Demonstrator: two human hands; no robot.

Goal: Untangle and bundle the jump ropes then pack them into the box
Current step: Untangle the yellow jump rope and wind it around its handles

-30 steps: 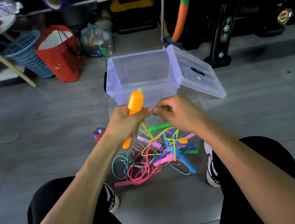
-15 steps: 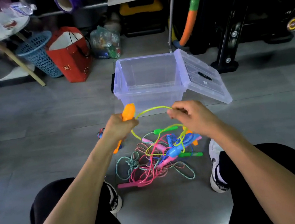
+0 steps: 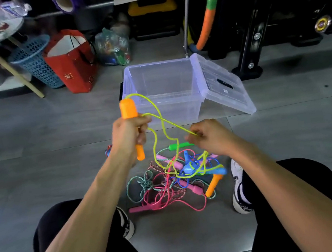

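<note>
So the left hand [image 3: 129, 133] grips the upright orange handle [image 3: 130, 117], the right hand [image 3: 210, 136] pinches its yellow-green cord [image 3: 169, 123], which runs down below both grips into the floor tangle [image 3: 173, 179].

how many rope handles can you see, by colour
orange handles: 2 (one in the left hand at, one in the pile at)
pink handles: 3
green handles: 1
blue handles: 2
total: 8; tangled, some may be hidden
</note>
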